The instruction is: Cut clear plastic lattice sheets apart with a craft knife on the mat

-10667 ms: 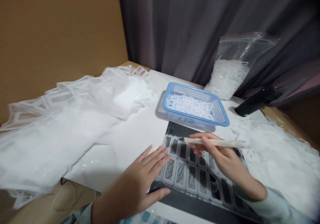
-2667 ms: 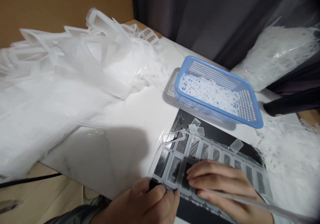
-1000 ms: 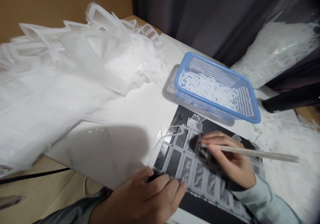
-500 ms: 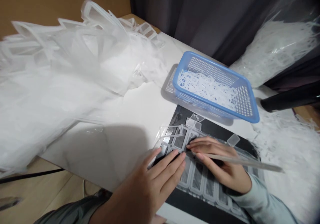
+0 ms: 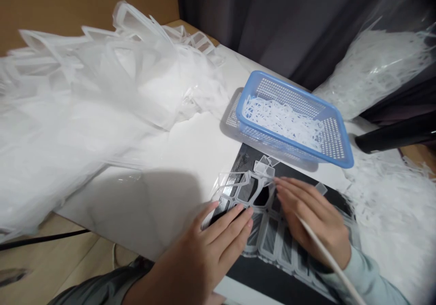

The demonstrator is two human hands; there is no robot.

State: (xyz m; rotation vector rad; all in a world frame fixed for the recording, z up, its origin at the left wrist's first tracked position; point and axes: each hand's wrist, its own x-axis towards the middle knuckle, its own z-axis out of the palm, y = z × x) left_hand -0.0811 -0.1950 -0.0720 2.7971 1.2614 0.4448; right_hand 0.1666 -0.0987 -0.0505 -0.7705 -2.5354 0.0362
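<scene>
My left hand lies with its fingers stretched out, pressing on the left part of a translucent plastic sheet with rows of rounded rectangular frames. Closed around a long, thin, pale stick-like tool is my right hand; the tool's tip is hidden. The fingertips of that hand pinch at the sheet's far edge, where a frame strip is bent and lifted. Beneath the sheet is a black mat. Small clear rectangular pieces rest at the mat's far side.
Behind the mat stands a blue basket holding white strips. A large heap of translucent sheets covers the left side. White scraps pile up at right, below a clear bag of scraps and a black cylindrical object.
My right hand has moved up and right to the sheet's far edge, and the tool has swung to point toward the lower right. A frame strip has bent upward. My left hand stays put.
</scene>
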